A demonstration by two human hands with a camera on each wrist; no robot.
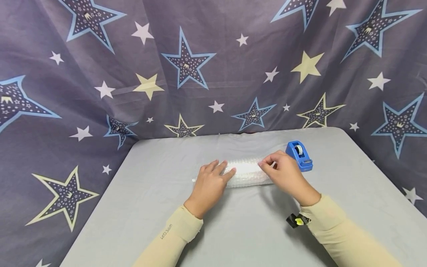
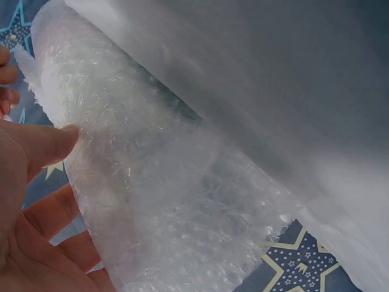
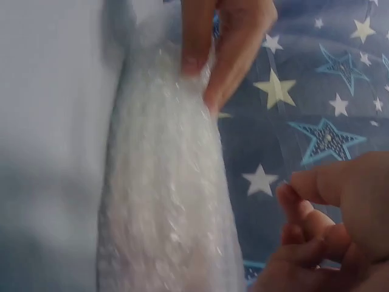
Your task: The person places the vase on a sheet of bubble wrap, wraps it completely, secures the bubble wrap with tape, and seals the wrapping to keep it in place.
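Observation:
A long, clear roll of bubble wrap [image 1: 248, 172] lies crosswise on the grey-covered table; what it may enclose cannot be made out. My left hand [image 1: 211, 180] rests on its left end, fingers spread. In the left wrist view, the thumb [image 2: 51, 143] touches the bubble wrap [image 2: 146, 164] while the other fingers lie along its far side. Over the roll's right part, my right hand [image 1: 285, 172] has thumb and forefinger pinched together. A tiny edge of what looks like clear tape [image 3: 285, 182] shows at those fingertips in the right wrist view, apart from the wrap.
Just beyond my right hand stands a blue tape dispenser [image 1: 299, 155] with a roll of tape in it. A star-patterned curtain [image 1: 213, 74] hangs behind the table and along its sides. Grey cloth covers the table [image 1: 247, 230]. A small black-and-yellow item [image 1: 298, 221] hangs at my right cuff.

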